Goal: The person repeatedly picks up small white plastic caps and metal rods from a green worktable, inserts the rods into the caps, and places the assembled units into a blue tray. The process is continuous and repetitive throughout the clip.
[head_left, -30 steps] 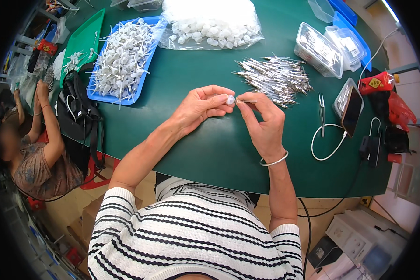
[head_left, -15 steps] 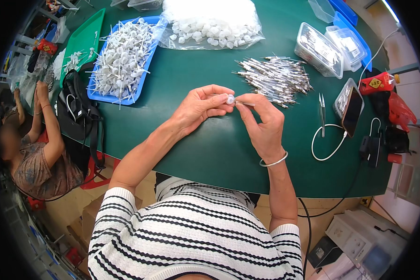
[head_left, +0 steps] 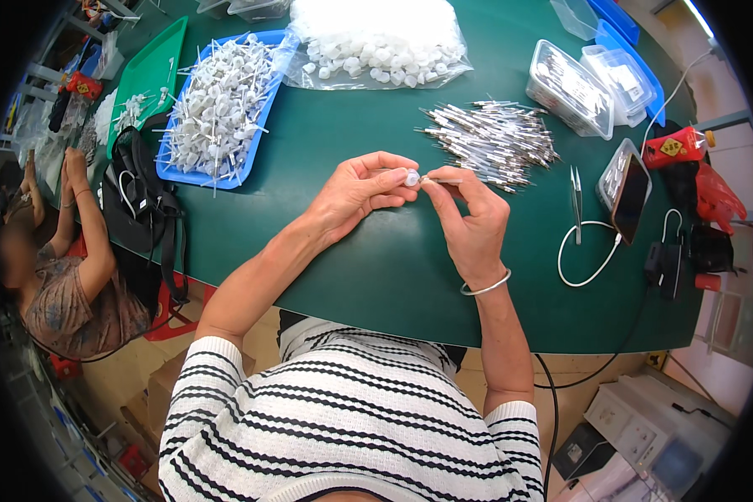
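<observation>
Over the near middle of the table, my left hand [head_left: 356,191] is closed, pinching a small translucent white cap [head_left: 412,177] between thumb and fingers. Close beside it, my right hand [head_left: 475,219] pinches a thin rod-like piece [head_left: 446,181] whose tip points toward the cap; I cannot tell whether the two touch. Just beyond my right hand lies a heap of thin metal-and-white rods [head_left: 489,144]. Loose white caps [head_left: 385,60] fill a clear plastic bag farther back. At the left, a blue tray [head_left: 194,176] is piled with white caps that have rods sticking out.
Tweezers [head_left: 576,201], a phone [head_left: 633,203] on a clear box, and a white cable [head_left: 562,266] lie at the right. Clear tubs [head_left: 571,88] stand behind them. A green tray [head_left: 166,58] and black backpack [head_left: 134,188] are left, near a seated person [head_left: 84,293].
My right hand has shifted slightly, and the rod in it now lies more level. My left hand keeps its place with the cap.
</observation>
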Motion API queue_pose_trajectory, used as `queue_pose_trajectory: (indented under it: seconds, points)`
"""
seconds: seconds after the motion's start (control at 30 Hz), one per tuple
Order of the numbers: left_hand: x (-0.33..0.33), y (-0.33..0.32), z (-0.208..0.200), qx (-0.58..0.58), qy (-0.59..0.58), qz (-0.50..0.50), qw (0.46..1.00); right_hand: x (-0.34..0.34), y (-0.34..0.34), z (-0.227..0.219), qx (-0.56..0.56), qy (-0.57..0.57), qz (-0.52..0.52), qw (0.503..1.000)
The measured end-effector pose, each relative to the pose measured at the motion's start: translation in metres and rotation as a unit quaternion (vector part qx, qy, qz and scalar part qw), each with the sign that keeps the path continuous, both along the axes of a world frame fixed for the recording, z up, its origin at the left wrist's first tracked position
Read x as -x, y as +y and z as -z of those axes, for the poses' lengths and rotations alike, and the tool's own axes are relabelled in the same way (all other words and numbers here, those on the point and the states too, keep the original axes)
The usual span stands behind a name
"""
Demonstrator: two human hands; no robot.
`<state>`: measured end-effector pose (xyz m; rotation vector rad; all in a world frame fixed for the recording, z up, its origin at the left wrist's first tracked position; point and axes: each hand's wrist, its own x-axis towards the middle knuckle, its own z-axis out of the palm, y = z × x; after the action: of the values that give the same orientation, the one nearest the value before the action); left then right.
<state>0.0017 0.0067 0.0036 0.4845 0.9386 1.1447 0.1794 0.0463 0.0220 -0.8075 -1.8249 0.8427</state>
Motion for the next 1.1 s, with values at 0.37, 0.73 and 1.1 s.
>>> queue_pose_trajectory:
  seconds: [0.37, 0.73, 1.1]
  points:
    - [-0.0002, -0.0004, 0.0001, -0.006, 0.007, 0.007, 1.000, 0.0002, -0.0001, -0.0014, 0.029, 0.001, -0.011, 1.000]
    - [-0.0006, -0.0005, 0.0019, -0.014, 0.012, 0.008, 1.000, 0.0018, -0.0006, -0.0002, 0.034, 0.012, -0.012, 0.999]
    - [-0.0019, -0.0009, 0.0013, -0.010, 0.019, 0.005, 1.000, -0.0002, 0.0010, -0.0013, 0.029, 0.003, -0.022, 0.999]
